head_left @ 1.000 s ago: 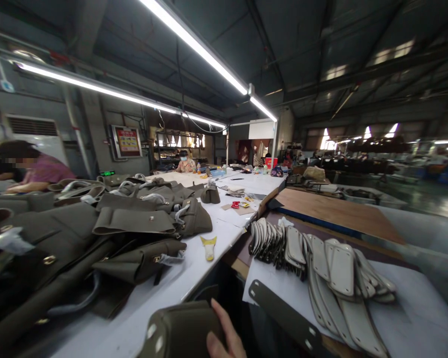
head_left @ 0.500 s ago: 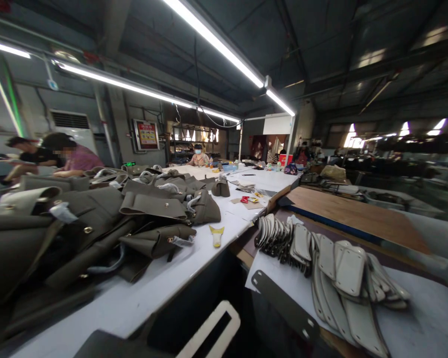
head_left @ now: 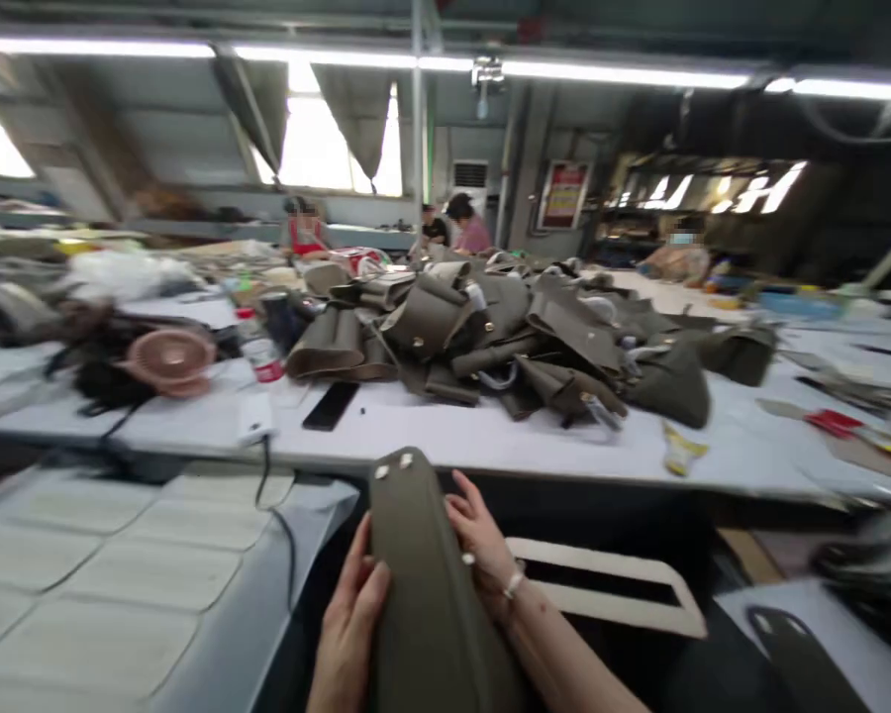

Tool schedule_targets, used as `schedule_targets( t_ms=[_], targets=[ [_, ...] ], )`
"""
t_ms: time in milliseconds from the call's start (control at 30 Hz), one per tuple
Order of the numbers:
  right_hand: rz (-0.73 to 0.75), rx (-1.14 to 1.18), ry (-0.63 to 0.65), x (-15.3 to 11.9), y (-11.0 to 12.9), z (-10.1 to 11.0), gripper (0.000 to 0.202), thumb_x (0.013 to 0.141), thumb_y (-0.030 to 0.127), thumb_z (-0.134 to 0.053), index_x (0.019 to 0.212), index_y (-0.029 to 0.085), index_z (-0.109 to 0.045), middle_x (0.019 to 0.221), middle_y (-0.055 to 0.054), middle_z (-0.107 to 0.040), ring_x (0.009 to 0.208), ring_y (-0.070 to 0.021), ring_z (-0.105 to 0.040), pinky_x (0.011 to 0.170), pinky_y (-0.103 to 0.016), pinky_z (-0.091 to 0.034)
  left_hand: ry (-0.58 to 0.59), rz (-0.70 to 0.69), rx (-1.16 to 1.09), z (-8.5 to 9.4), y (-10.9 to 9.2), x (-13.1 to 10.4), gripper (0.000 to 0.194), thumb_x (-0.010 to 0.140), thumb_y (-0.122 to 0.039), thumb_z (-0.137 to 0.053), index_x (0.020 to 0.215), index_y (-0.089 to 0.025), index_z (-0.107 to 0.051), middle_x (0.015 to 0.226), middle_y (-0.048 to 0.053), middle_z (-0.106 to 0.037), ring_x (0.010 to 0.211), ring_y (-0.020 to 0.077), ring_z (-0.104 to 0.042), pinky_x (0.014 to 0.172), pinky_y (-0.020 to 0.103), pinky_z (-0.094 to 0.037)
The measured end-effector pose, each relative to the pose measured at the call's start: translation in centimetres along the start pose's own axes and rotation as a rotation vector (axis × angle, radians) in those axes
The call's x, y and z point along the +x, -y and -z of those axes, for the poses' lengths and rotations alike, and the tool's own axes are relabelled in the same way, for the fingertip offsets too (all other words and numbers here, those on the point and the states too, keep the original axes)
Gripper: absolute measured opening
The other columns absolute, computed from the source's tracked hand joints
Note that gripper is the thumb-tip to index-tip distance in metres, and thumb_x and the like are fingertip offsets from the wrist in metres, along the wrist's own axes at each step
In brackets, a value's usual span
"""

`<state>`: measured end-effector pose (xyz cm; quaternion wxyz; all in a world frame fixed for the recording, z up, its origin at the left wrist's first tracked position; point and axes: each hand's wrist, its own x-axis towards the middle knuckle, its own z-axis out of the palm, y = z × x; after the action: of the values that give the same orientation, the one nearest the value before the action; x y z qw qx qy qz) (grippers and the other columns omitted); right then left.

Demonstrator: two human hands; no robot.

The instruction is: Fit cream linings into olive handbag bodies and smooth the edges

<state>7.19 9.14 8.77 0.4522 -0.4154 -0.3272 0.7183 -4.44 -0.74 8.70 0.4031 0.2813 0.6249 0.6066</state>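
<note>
A long, dark olive leather bag panel (head_left: pixel 420 564) with a rounded end and small pale holes stands tilted in front of me. My left hand (head_left: pixel 350 619) closes on its left edge, thumb on the near face. At the opposite edge, my right hand (head_left: pixel 486 540) grips it, and part of those fingers is hidden behind the panel. Just beyond the right wrist lies a cream frame-shaped piece (head_left: pixel 683 594) with a long slot. Another dark holed strip (head_left: pixel 794 644) is farther right.
A heap of olive bags (head_left: pixel 431 322) covers the white table (head_left: pixel 431 436) ahead. On it also are a phone (head_left: pixel 331 406), a bottle (head_left: pixel 265 361), a pink fan (head_left: pixel 169 358) and a yellow piece (head_left: pixel 681 452). Pale panels (head_left: pixel 119 624) lie left. Several people sit beyond.
My view has swung left, so the pale panels and fan now show. Both hands, out of frame before, have come into view holding the olive panel.
</note>
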Motion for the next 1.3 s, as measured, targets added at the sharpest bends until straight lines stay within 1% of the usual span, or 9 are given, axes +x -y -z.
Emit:
schedule_targets(
  t_ms=[100, 233, 333, 467, 633, 800, 967, 1100, 1300],
  targets=[
    [-0.034, -0.079, 0.070, -2.3, -1.3, 1.6, 0.082, 0.061, 0.057, -0.084, 0.128, 0.014, -0.062, 0.109, -0.012, -0.070, 0.092, -0.0239, -0.068, 0.072, -0.029, -0.055, 0.107, 0.027, -0.035, 1.6, 1.6, -0.9, 0.077, 0.083, -0.058, -0.064, 0.148, -0.022, -0.042, 0.091, 0.001, -0.069, 0.075, 0.0165, -0.067, 0.065, 0.023, -0.053],
    [0.132, -0.297, 0.035, -7.3, -2.2, 2.4, 0.058, 0.086, 0.057, -0.063, 0.124, 0.013, -0.067, 0.108, -0.015, -0.072, 0.096, -0.0288, -0.069, 0.079, -0.037, -0.058, 0.159, 0.036, -0.011, 1.6, 4.9, -2.7, 0.074, 0.087, -0.053, -0.062, 0.148, -0.016, -0.042, 0.129, 0.011, -0.065, 0.113, 0.0247, -0.064, 0.094, 0.029, -0.052],
    [0.303, -0.534, -0.039, -9.5, -2.3, 2.0, 0.049, 0.089, 0.049, -0.063, 0.125, 0.015, -0.068, 0.118, -0.014, -0.069, 0.108, -0.0309, -0.066, 0.095, -0.042, -0.054, 0.172, -0.062, 0.085, 1.5, 5.9, -3.6, 0.058, 0.090, -0.049, -0.059, 0.138, -0.017, -0.055, 0.134, 0.010, -0.063, 0.122, 0.0276, -0.060, 0.102, 0.031, -0.048],
    [0.485, -0.716, -0.073, -10.3, -1.8, 1.5, 0.044, 0.093, 0.040, -0.059, 0.129, 0.017, -0.065, 0.123, -0.012, -0.068, 0.113, -0.0300, -0.065, 0.100, -0.039, -0.051, 0.171, -0.243, 0.211, 1.0, 4.6, -3.7, 0.042, 0.093, -0.046, -0.055, 0.123, -0.018, -0.067, 0.123, 0.010, -0.069, 0.111, 0.0268, -0.065, 0.094, 0.031, -0.052],
    [0.511, -0.752, -0.105, -10.7, -1.5, 1.8, 0.040, 0.100, 0.042, -0.045, 0.120, 0.017, -0.069, 0.099, -0.011, -0.075, 0.072, -0.0207, -0.070, 0.072, -0.027, -0.057, 0.189, -0.341, 0.255, -0.1, 3.1, -3.6, 0.036, 0.094, -0.043, -0.054, 0.115, -0.019, -0.071, 0.112, 0.009, -0.073, 0.095, 0.0230, -0.069, 0.082, 0.029, -0.054],
    [0.474, -0.727, -0.168, -11.0, -1.7, 2.2, 0.040, 0.099, 0.046, -0.047, 0.110, 0.016, -0.072, 0.089, -0.010, -0.075, 0.065, -0.0192, -0.068, 0.058, -0.024, -0.053, 0.173, -0.322, 0.226, -0.6, 3.6, -3.8, 0.036, 0.092, -0.043, -0.058, 0.116, -0.021, -0.071, 0.116, 0.009, -0.072, 0.104, 0.0254, -0.068, 0.090, 0.031, -0.054],
    [0.446, -0.656, -0.143, -11.0, -1.7, 2.2, 0.041, 0.099, 0.045, -0.047, 0.125, 0.019, -0.064, 0.116, -0.012, -0.070, 0.101, -0.0246, -0.069, 0.084, -0.029, -0.058, 0.133, -0.297, 0.194, -0.8, 3.4, -3.8, 0.041, 0.091, -0.043, -0.059, 0.129, -0.026, -0.065, 0.133, 0.006, -0.065, 0.124, 0.0273, -0.059, 0.108, 0.035, -0.046],
    [0.445, -0.627, -0.145, -10.8, -1.8, 2.3, 0.046, 0.099, 0.044, -0.049, 0.138, 0.021, -0.056, 0.136, -0.008, -0.060, 0.124, -0.0237, -0.058, 0.107, -0.033, -0.047, 0.147, -0.304, 0.182, -1.0, 2.1, -3.8, 0.045, 0.093, -0.042, -0.058, 0.135, -0.029, -0.059, 0.139, 0.004, -0.060, 0.130, 0.0266, -0.054, 0.112, 0.035, -0.042],
    [0.384, -0.601, -0.135, -10.7, -2.6, 2.8, 0.055, 0.097, 0.046, -0.053, 0.144, 0.020, -0.049, 0.143, -0.008, -0.054, 0.133, -0.0257, -0.049, 0.110, -0.036, -0.045, 0.128, -0.330, 0.205, -1.4, 1.9, -4.2, 0.044, 0.094, -0.039, -0.056, 0.138, -0.029, -0.057, 0.132, 0.006, -0.063, 0.126, 0.0259, -0.056, 0.111, 0.036, -0.042]
  ],
)
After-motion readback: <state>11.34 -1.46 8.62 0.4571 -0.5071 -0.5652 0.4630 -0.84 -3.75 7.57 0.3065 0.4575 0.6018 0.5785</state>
